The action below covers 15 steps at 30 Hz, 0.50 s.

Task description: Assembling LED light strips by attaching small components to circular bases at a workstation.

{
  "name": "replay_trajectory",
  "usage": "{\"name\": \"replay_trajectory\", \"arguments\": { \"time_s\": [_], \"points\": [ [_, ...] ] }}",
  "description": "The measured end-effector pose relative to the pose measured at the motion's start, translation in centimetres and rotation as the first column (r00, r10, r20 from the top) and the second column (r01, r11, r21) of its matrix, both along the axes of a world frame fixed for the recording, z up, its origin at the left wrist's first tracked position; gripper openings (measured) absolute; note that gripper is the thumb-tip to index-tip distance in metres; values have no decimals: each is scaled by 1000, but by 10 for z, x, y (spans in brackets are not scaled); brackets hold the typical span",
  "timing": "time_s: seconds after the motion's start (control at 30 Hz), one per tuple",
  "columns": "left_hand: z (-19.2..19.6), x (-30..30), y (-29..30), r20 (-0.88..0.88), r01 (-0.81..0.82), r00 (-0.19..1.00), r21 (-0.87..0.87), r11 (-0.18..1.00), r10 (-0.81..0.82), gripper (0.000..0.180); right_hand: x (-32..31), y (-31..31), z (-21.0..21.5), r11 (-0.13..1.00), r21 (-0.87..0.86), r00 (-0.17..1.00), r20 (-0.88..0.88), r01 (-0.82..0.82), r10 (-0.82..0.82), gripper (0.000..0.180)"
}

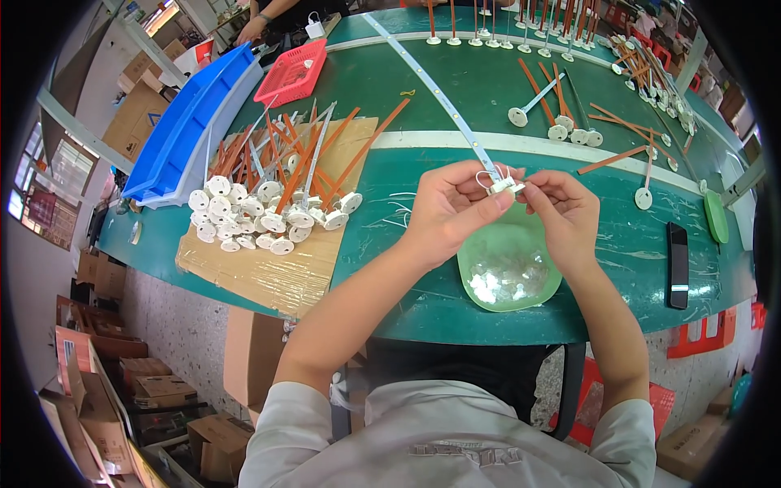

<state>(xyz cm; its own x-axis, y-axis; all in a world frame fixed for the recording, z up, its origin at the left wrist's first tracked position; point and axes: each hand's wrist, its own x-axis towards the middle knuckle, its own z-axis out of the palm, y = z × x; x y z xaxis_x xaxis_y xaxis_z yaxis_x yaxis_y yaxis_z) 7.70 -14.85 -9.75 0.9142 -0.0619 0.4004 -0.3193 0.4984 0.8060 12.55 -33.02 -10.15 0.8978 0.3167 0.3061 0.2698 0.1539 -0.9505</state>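
Over the green table, my left hand (447, 213) is closed around the lower end of a long, thin LED strip (438, 93). The strip slants up and away to the far left. At its lower end, between my hands, sit a small white base (504, 186) and a thin looped white wire (494, 173). My right hand (564, 215) is pinched at the right side of that base; the fingers hide what they grip. Just below both hands stands a light green plastic bowl (512, 299) with small shiny clear pieces in it.
Left of my hands, a pile of strips with round white bases (236, 213) lies on cardboard (268, 281). Behind are a blue bin (183, 134) and a red basket (297, 73). More strips (561, 122) lie or stand far right. A phone (677, 264) lies at right; another person's hand (252, 30) shows far left.
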Motion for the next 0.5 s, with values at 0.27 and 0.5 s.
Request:
{"name": "replay_trajectory", "arguments": {
  "time_s": [0.27,0.5],
  "points": [
    [4,-2,-2,-102,31,995,159,987,-15,32,-3,2,-2,997,-48,989,136,55,-48,15],
    [6,-5,1,-107,26,994,197,980,-5,32,-6,0,1,965,-215,922,382,153,-61,19]
  ]
}}
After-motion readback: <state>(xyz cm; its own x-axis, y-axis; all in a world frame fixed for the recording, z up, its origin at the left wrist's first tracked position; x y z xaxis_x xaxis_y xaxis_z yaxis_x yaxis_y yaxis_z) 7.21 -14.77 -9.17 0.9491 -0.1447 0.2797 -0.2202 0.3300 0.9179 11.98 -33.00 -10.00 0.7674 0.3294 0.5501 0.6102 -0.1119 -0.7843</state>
